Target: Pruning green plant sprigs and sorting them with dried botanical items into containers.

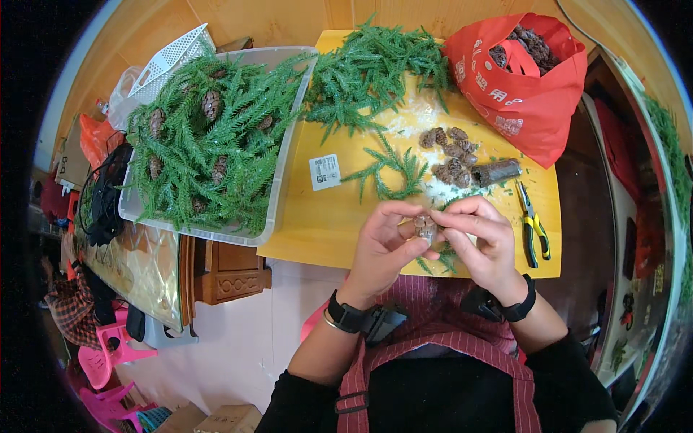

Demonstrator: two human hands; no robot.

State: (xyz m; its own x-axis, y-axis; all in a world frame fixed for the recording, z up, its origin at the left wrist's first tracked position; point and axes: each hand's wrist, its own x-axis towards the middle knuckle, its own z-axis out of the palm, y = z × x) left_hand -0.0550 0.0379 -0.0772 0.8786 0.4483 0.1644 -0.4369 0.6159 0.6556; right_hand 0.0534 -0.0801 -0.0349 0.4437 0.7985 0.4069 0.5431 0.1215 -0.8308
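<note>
Above the table's near edge, I hold a small brown pine cone (426,229) between both hands. The thumb and fingers of my left hand (388,245) close around its side. My right hand (482,242) pinches at its upper right, and the exact fingertip contact is partly hidden. Part of a green artificial pine sprig (446,258) shows beneath my hands. Just beyond them lies another curled pine sprig (390,173). A small pile of brown pine cones (453,162) sits farther back, beside a dark brown cylindrical roll (497,172).
Pliers (533,227) with yellow-black handles lie at the right of the yellow board (303,216). A clear plastic bin (278,195) of sprigs and cones stands left. Loose sprigs (379,68) and a red bag (520,94) of cones are behind. A white label card (325,172) lies flat.
</note>
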